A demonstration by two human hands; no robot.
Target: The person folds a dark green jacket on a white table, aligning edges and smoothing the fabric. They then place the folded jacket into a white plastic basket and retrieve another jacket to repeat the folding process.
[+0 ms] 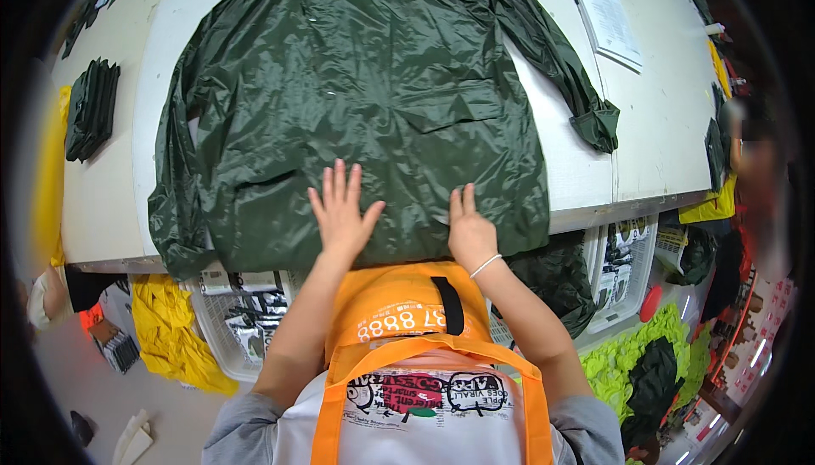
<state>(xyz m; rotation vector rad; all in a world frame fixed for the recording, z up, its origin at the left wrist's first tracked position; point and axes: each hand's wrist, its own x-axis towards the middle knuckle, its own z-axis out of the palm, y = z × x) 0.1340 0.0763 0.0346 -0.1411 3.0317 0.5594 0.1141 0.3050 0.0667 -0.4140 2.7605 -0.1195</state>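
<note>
A dark green rain jacket (356, 83) lies spread out in front of me, its glossy fabric wrinkled and its hem hanging at the table's near edge. My left hand (342, 214) rests flat on the lower middle of the jacket, fingers spread, holding nothing. To its right, my right hand (472, 231) touches the jacket near the hem. Two fingers of that hand point forward; the others are curled and partly hidden, and I see nothing held in them. One sleeve (586, 108) stretches out to the right, its cuff bunched.
A stack of folded dark green pieces (92, 110) sits at the left on the white table (654, 125). Papers (607, 23) lie at the far right. Below the edge are white baskets (221, 329) of packets, yellow cloth (174, 329) and lime-green cloth (628, 363).
</note>
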